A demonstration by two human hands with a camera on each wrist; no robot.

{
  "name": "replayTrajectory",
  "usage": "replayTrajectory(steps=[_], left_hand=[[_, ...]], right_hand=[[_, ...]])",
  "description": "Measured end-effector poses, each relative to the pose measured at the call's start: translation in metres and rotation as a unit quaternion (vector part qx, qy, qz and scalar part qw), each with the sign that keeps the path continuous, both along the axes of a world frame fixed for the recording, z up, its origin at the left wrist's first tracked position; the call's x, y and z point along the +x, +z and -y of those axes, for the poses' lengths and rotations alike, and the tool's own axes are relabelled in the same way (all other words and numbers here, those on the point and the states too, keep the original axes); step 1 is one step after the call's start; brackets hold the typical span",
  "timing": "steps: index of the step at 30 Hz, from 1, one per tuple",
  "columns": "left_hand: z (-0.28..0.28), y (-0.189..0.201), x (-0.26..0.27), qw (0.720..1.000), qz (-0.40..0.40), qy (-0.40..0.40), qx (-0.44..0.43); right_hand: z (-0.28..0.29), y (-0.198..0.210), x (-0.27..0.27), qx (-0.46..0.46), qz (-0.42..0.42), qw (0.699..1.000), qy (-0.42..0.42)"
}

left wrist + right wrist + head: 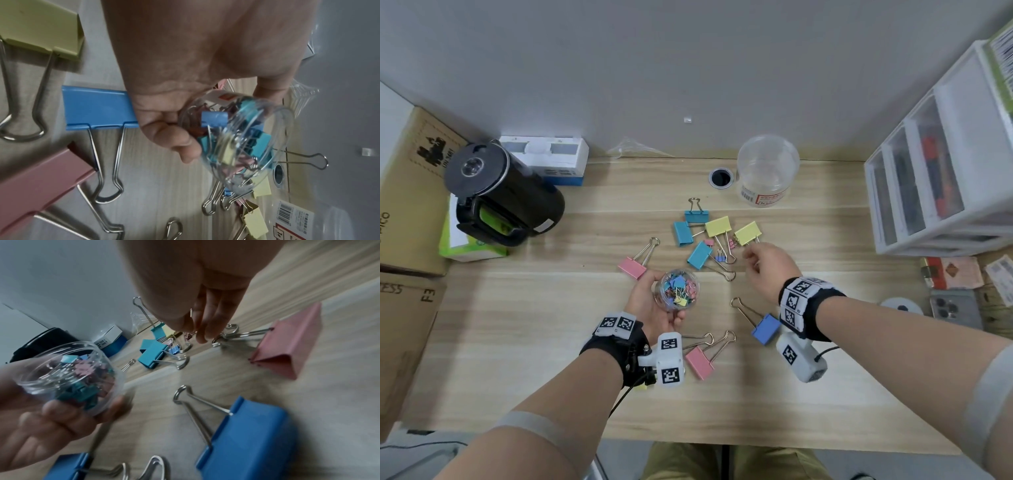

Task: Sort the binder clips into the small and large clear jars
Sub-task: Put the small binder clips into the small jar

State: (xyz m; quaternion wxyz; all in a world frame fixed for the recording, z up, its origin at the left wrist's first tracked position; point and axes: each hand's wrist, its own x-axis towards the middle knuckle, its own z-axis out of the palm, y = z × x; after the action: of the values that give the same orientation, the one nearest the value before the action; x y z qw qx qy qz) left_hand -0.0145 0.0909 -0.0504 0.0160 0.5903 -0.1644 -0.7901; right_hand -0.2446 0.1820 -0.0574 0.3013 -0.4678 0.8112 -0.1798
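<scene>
My left hand grips the small clear jar, open-topped and holding several small coloured clips. My right hand hovers with its fingers pointing down, just short of a small pink clip beside a large yellow clip. A thin sliver shows between thumb and fingers; whether it holds anything is unclear. A small blue clip lies among large teal clips. The large clear jar stands at the back, with nothing visible in it.
More large clips lie around: pink and blue near my wrists. A black kettle and cardboard boxes stand at the left, a white drawer unit and a phone at the right. A cable hole is beside the large jar.
</scene>
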Motion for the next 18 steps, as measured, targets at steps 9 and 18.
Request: replayTrajectory(steps=[9,18], left_hand=[[0.008,0.004,0.002,1.000,0.001,0.001,-0.008],[0.015,0.006,0.003,1.000,-0.005,-0.009,-0.006]], right_hand=[[0.036,0.003,0.009,0.041,-0.050,0.993,0.099],[0.052,-0.003,0.014,0.063,-0.034,0.994,0.086]])
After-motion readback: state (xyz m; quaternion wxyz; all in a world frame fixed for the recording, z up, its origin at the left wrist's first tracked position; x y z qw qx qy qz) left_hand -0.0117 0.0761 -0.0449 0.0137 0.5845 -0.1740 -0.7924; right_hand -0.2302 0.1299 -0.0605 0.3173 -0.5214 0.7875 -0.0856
